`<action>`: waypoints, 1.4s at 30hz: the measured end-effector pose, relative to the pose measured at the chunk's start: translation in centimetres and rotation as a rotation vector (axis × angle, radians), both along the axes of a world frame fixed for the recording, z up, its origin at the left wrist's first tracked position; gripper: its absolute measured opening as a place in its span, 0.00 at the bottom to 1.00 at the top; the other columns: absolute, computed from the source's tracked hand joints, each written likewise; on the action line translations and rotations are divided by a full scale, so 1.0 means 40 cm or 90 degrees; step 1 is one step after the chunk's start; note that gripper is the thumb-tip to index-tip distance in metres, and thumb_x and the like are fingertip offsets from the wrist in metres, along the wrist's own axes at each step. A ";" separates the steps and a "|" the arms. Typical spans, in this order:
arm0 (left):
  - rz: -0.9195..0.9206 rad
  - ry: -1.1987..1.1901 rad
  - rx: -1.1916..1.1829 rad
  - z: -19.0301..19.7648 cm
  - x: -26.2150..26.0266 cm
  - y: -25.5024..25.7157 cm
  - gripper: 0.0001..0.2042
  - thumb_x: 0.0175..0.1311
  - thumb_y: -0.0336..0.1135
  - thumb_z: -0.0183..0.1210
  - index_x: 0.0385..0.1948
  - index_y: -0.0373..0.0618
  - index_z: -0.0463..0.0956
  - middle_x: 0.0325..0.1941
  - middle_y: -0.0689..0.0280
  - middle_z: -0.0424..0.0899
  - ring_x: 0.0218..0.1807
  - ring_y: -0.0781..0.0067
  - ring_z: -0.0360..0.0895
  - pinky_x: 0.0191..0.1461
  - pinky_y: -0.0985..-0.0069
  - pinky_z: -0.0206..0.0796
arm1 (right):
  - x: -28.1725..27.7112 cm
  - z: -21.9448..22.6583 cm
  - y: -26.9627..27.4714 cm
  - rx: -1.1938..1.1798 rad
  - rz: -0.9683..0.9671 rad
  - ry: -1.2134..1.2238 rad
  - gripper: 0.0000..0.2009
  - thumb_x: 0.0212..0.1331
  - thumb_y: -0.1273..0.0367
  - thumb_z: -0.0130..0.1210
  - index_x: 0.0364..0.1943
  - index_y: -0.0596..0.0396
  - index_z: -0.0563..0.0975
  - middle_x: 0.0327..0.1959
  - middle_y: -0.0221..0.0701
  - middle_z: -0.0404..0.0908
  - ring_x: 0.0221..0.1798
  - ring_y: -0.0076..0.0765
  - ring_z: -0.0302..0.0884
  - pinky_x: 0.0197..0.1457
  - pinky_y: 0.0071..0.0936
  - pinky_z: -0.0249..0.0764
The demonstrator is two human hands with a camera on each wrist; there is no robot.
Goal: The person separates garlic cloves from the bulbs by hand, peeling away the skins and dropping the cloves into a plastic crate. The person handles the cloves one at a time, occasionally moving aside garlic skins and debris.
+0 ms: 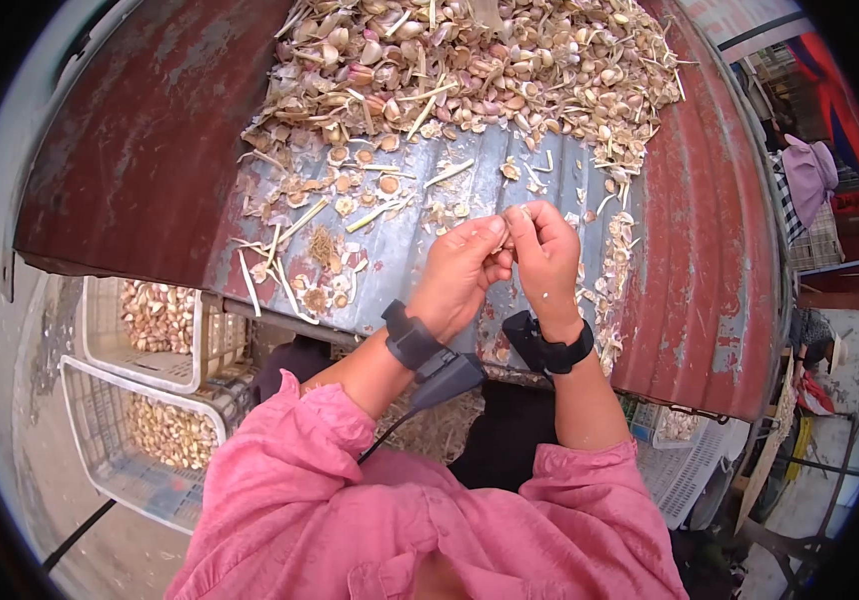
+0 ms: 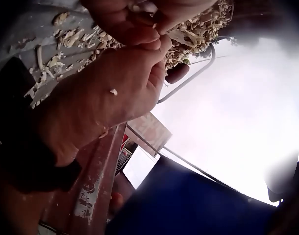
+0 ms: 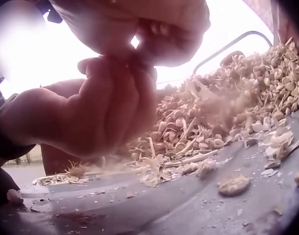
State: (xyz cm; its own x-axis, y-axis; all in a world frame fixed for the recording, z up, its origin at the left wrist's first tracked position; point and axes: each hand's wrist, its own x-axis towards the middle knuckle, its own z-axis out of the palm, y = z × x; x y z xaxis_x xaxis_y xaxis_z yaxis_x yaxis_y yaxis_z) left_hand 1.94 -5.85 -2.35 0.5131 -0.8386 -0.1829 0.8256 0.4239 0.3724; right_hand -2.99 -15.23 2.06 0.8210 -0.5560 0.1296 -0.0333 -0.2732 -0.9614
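The left hand [image 1: 462,275] and right hand [image 1: 548,262] meet above the metal surface, thumbs and fingertips pinching at a small piece, seemingly a garlic clove, mostly hidden by the fingers. A pale, pinkish part of this clove [image 2: 147,7] shows between the fingers in the left wrist view, where the left hand [image 2: 124,18] lies above the right hand [image 2: 112,90]. Seen from the right wrist, the left hand [image 3: 108,105] has its fingers bent up against the right hand [image 3: 139,27]. A white flake sticks to the back of the right hand.
A large heap of garlic cloves [image 1: 490,70] covers the far part of the corrugated metal sheet [image 1: 395,262]. Stalks, root discs and skins lie scattered nearer. Plastic crates [image 1: 140,375] with cloves stand below at left. Another crate [image 1: 685,465] stands low at right.
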 end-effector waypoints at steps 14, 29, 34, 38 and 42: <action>0.034 0.131 -0.024 0.055 0.041 0.035 0.11 0.59 0.37 0.49 0.40 0.43 0.68 0.32 0.68 0.73 0.34 0.77 0.73 0.34 0.76 0.71 | -0.069 0.104 -0.186 -0.157 0.170 0.397 0.13 0.48 0.67 0.55 0.36 0.61 0.76 0.26 0.30 0.77 0.28 0.22 0.72 0.33 0.20 0.68; 0.156 -0.028 0.229 0.039 0.076 0.033 0.09 0.62 0.40 0.45 0.33 0.47 0.70 0.30 0.71 0.71 0.31 0.80 0.69 0.27 0.83 0.61 | 0.305 -0.135 -0.317 0.174 0.098 0.327 0.11 0.53 0.68 0.50 0.35 0.63 0.75 0.32 0.37 0.77 0.32 0.28 0.75 0.34 0.21 0.73; 0.075 0.047 0.201 0.034 0.066 0.029 0.11 0.62 0.39 0.44 0.40 0.44 0.70 0.29 0.72 0.72 0.31 0.82 0.70 0.29 0.85 0.60 | 0.147 -0.030 -0.230 0.533 0.208 0.141 0.12 0.58 0.69 0.45 0.42 0.61 0.70 0.38 0.36 0.75 0.36 0.24 0.74 0.39 0.18 0.74; 0.067 0.050 0.205 0.034 0.061 0.026 0.11 0.63 0.37 0.44 0.40 0.44 0.70 0.29 0.72 0.72 0.31 0.82 0.70 0.29 0.85 0.61 | 0.092 0.019 -0.178 0.629 0.216 0.070 0.10 0.57 0.71 0.46 0.40 0.60 0.70 0.40 0.40 0.74 0.37 0.27 0.74 0.40 0.21 0.73; 0.048 0.125 0.171 0.057 0.061 0.023 0.12 0.62 0.40 0.44 0.40 0.43 0.70 0.28 0.72 0.73 0.31 0.80 0.71 0.29 0.84 0.62 | 0.056 0.046 -0.103 0.549 0.220 0.017 0.10 0.55 0.72 0.49 0.40 0.61 0.71 0.38 0.35 0.75 0.36 0.23 0.74 0.37 0.16 0.71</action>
State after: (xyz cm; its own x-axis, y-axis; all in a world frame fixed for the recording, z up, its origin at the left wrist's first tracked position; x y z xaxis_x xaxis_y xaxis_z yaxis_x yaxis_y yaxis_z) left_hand 4.36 -4.94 -0.05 0.5057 -0.7080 -0.4929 0.8622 0.3957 0.3163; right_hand -0.75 -19.35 3.91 0.9557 -0.1760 -0.2360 -0.1079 0.5366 -0.8369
